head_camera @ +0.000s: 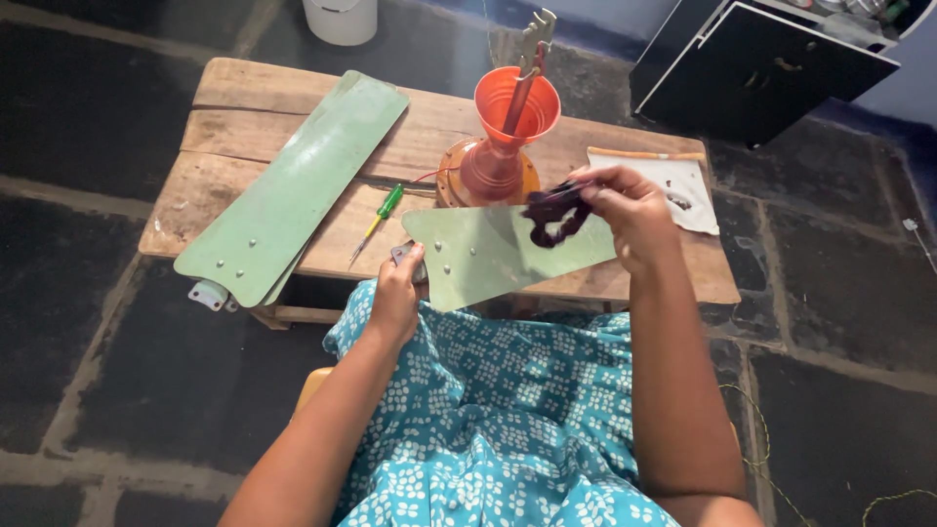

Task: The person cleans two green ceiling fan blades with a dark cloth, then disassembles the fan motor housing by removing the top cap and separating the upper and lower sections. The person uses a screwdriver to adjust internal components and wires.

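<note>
Fingers [597, 185] pinching dark rag [554, 217], over fan blade [488, 256]

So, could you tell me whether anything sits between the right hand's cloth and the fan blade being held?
Nothing visible does: the right hand holds the dark cloth directly over the green fan blade, which the left hand grips at its end.

The fan blade [488, 256] held over the wooden bench [234, 127] is smooth painted metal with a dull green sheen. Above the bench, the dark rag [554, 217] is soft, crumpled cloth. The bench's planks look rough, worn and matt.
</note>
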